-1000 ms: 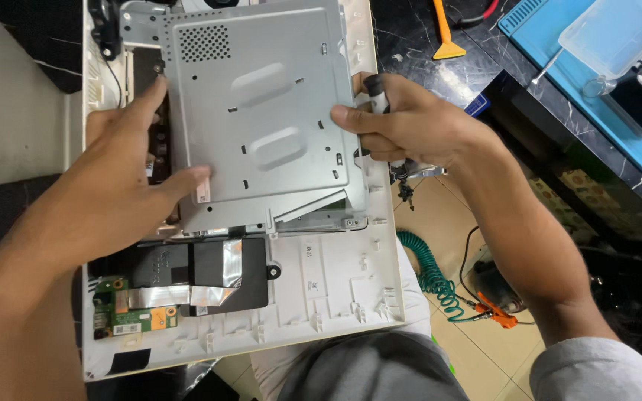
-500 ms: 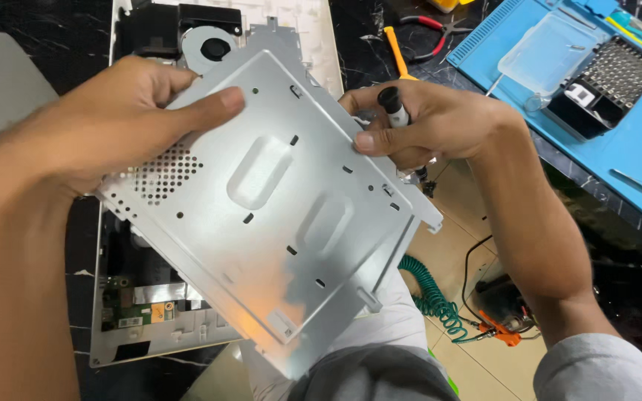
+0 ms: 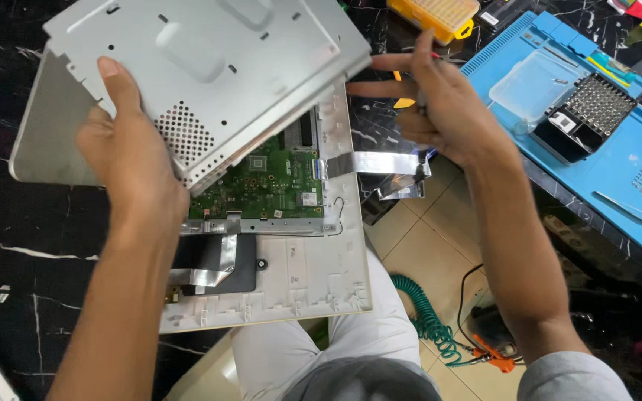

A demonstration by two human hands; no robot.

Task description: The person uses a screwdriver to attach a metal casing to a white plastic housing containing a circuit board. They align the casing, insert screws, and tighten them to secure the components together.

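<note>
My left hand (image 3: 131, 160) grips the near edge of a grey metal shield plate (image 3: 209, 59) and holds it tilted above the opened white device casing (image 3: 313, 278). A green circuit board (image 3: 269, 182) lies uncovered under the plate. My right hand (image 3: 447, 111) is at the plate's right corner, its fingers stretched toward the edge. A small screwdriver (image 3: 434, 55) is tucked in that hand, with only a red bit showing. A flat silver ribbon cable (image 3: 373, 163) runs from the board off the casing's right side.
A blue work mat (image 3: 618, 171) at the right carries a clear tray (image 3: 529, 85) and a black screw tray (image 3: 581, 111). A yellow bit box (image 3: 432, 15) sits at the top. A green coiled cable (image 3: 425, 319) hangs by my knee. A grey panel (image 3: 42, 141) lies left.
The metal plate has come off the casing and swung up and to the left, baring the green board. My right hand has let go of its edge.
</note>
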